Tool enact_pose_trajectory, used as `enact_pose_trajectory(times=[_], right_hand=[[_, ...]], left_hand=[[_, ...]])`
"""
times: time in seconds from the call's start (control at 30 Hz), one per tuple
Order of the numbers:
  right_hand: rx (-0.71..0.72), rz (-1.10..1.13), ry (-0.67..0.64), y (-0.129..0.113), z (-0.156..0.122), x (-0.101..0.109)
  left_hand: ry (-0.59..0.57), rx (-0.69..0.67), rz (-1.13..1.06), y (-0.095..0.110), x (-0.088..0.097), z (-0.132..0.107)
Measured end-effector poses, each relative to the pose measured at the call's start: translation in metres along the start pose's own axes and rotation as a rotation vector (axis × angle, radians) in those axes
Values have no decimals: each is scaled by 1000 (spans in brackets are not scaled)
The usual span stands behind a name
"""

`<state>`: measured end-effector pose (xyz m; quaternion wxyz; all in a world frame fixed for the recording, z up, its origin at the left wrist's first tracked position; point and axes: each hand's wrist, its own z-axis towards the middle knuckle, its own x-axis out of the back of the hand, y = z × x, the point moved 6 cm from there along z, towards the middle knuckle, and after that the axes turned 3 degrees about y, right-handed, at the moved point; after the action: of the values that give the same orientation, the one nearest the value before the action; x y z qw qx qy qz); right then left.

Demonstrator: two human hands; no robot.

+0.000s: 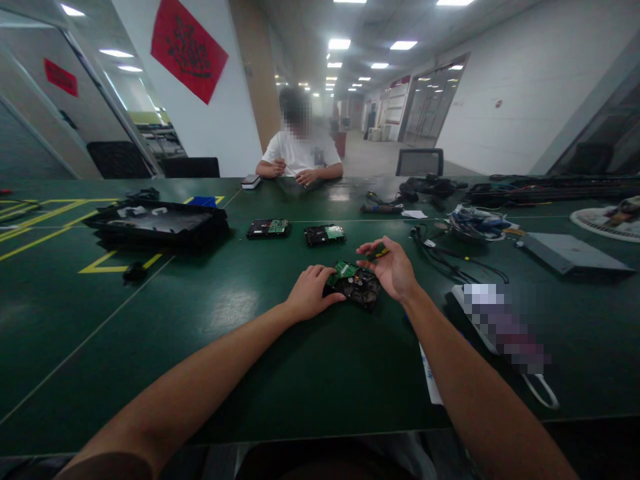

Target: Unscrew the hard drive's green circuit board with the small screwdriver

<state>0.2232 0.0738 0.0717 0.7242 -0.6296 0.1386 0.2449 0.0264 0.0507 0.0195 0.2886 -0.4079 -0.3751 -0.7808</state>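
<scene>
On the green table in front of me lies a hard drive [364,291], its underside up with a green circuit board [345,270] on it. My left hand [314,291] grips the drive's left end, thumb along the near edge and fingers over the far side. In my right hand [393,270], just above the drive's right end, is a screwdriver [377,252] with a dark green and yellow handle. Its shaft and tip are hard to make out. Two more hard drives, a left one [269,229] and a right one [325,234], lie farther back.
A black tray-like casing [160,223] stands at left. To the right are loose cables [450,257], a grey metal box [575,253], a bowl [477,223] and a white-edged phone-like object [500,327] with a strap. Across the table sits a person [303,150] handling a thin tool.
</scene>
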Motion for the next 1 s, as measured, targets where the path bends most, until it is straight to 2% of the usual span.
enact_pose_trajectory(times=[0.33, 0.57, 1.0], right_hand=[[-30, -34, -32, 1, 2, -4], [-20, -8, 58, 2, 1, 1], [-48, -73, -38, 4, 2, -6]], left_hand=[[-1, 5, 7, 1, 0, 0], [-5, 0, 8, 1, 0, 1], [0, 5, 9, 0, 0, 0]])
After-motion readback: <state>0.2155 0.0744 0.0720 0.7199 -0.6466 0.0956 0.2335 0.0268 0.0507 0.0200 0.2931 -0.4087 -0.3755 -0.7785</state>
